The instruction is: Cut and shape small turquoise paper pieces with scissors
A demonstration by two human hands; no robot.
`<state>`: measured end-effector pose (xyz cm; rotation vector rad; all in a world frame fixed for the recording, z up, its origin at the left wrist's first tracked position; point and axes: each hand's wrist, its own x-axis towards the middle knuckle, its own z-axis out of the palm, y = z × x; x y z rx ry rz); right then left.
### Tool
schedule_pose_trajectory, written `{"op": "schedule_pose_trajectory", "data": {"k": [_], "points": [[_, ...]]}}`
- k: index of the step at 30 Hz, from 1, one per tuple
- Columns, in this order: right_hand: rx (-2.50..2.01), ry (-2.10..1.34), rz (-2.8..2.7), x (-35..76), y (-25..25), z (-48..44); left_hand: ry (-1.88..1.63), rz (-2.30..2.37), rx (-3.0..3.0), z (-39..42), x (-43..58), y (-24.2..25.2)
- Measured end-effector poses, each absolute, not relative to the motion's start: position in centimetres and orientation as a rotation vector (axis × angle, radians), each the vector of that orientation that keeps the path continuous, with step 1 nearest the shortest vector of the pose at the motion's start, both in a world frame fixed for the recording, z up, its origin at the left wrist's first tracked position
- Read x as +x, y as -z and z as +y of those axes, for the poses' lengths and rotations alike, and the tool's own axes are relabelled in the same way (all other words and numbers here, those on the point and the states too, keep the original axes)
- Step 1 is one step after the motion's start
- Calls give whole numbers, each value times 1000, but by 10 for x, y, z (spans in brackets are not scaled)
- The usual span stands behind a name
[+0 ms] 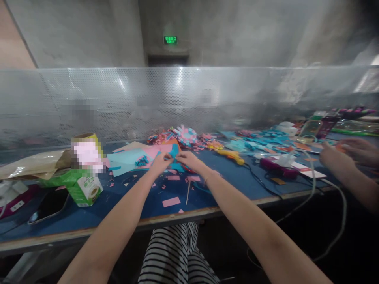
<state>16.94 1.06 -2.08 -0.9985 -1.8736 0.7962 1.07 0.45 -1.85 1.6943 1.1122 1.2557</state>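
Both my hands meet over the middle of the blue table, their fingers pinched on a small blue paper piece (175,150). My left hand (162,161) grips its left side, and my right hand (188,159) holds it from the right. Behind and left of them lie pink paper (152,151) and light blue sheets (121,159), with a small heap of dark blue curled strips (142,160) on top. Pink paper rectangles (171,202) and a thin stick (188,192) lie nearer the table's front edge.
A green carton (85,188) and a phone (50,203) are at the left. Paper flowers (185,135) stand behind my hands. Rightward are a yellow glue gun (231,156), its black cord, a purple power strip (278,168), white cable and another person's hands (337,157).
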Motion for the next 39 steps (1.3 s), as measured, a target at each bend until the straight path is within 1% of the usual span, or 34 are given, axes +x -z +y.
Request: {"op": "schedule_pose_trajectory", "data": {"k": [6,10,22,31,35,39], "points": [[-1048,-527,-2004,169,23,11,-1299,1125,1688,6,13,21],[-1101,-489,-1991,165,23,8,-1326,1110,1692,9,13,23],[-1008,-559,-1872,164,23,12,-1342,952,1325,-1,14,11],[-885,-747,-1812,163,25,13,-1244,871,1373,-4,12,10],[-839,-868,-1748,162,20,10,-1256,868,1309,-5,13,10],[-895,-989,-1604,161,18,9,-1300,855,1206,-5,13,8]]}}
